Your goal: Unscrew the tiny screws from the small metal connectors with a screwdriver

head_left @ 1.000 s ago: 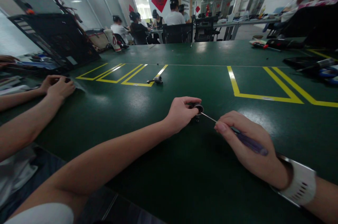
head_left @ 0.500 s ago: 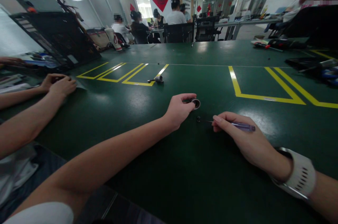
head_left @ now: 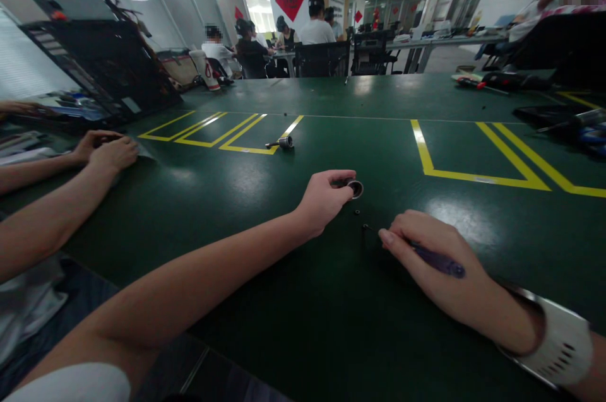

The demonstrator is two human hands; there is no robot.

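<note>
Between the thumb and fingers of my left hand (head_left: pixel 324 200) is a hollow, round metal part (head_left: pixel 356 189), its open end facing right. My right hand (head_left: pixel 426 250) grips a small screwdriver (head_left: pixel 440 262) by its translucent purple handle. The thin shaft points left, its tip at a tiny dark part (head_left: pixel 364 226); whether that part sits on the tip or only touches it I cannot tell. A second tiny dark ring (head_left: pixel 356 212) lies on the green table (head_left: pixel 293 307), just below the metal part.
Farther off lies a metal piece with a thin stem (head_left: pixel 283 143), on yellow tape (head_left: pixel 246 149). At the left a co-worker's hands (head_left: pixel 106 153) hold something. Tools (head_left: pixel 506 80) lie at the far right. A black case (head_left: pixel 95 74) stands at the back left.
My right hand has come nearer to me with the screwdriver, which now tilts more. One tiny dark part has moved down and right, away from the other. My left hand has barely shifted.
</note>
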